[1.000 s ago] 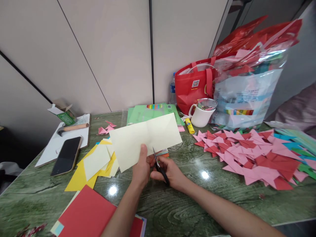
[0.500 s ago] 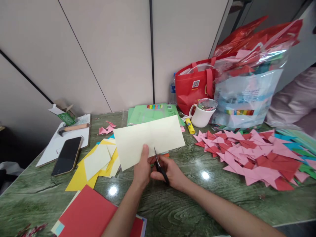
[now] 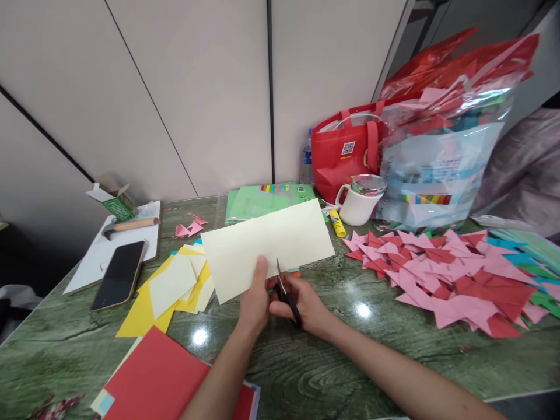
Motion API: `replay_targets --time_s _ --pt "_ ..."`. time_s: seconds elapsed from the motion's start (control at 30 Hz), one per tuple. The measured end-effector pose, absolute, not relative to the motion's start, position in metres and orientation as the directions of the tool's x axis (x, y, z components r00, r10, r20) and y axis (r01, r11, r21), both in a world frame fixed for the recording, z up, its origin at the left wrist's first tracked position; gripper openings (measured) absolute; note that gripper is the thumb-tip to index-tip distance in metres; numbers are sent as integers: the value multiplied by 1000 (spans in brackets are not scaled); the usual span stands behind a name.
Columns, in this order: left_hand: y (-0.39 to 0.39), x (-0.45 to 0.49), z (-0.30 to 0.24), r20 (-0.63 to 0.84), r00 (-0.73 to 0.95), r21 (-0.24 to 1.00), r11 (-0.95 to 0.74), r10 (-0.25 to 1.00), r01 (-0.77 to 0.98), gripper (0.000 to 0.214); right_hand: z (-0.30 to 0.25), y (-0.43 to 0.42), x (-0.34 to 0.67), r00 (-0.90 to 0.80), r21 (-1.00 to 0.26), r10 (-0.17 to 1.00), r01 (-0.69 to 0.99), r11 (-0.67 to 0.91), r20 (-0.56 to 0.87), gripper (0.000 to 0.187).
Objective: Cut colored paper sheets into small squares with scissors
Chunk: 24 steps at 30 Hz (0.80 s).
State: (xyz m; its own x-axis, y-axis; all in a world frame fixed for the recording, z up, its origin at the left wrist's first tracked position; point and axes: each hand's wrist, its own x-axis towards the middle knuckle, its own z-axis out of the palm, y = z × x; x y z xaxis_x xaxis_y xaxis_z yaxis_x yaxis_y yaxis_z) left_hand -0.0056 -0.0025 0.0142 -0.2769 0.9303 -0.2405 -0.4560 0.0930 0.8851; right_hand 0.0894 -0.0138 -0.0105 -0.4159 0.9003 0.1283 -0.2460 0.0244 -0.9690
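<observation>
A long cream sheet of paper (image 3: 271, 242) is held up slantwise over the table. My left hand (image 3: 257, 296) pinches its lower edge, thumb on the near face and the other fingers hidden behind. Black-handled scissors (image 3: 289, 298) are gripped in my right hand (image 3: 308, 303), close beside the left. One blade lies over the near face of the paper at its lower edge, pointing up. Whether the blades have cut into the sheet, I cannot tell. Yellow and cream paper pieces (image 3: 172, 286) lie left of the sheet.
A phone (image 3: 119, 277), a hammer (image 3: 131, 226) and red sheets (image 3: 155, 373) lie to the left. Green paper packs (image 3: 262, 201) lie behind. Rightward are a glue stick (image 3: 337, 223), a white mug (image 3: 357, 207), folded pink and red papers (image 3: 437, 268), a red bag (image 3: 343, 154) and a plastic bag (image 3: 437, 169).
Paper, scissors and both hands have shifted slightly to the right together. The sheet's right end has risen a little. Both grips are the same.
</observation>
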Motion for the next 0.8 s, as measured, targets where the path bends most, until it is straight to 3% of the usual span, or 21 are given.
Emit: replay_targets --time_s 0.1,0.27,0.47,0.8 --pt "-2 -6 16 -296 -309 884 137 904 -447 46 -11 -14 90 -414 -974 901 -223 34 127 39" --pt "-4 -4 23 -324 -181 822 181 929 -540 40 -12 -13 90 -383 -983 917 -177 46 112 40" --pt "-1 -5 17 -333 -270 833 149 903 -532 43 -10 -13 89 -394 -973 907 -222 62 148 40" --pt "-1 -8 15 -234 -429 941 94 872 -324 48 -9 -14 89 -396 -972 911 -233 26 119 42"
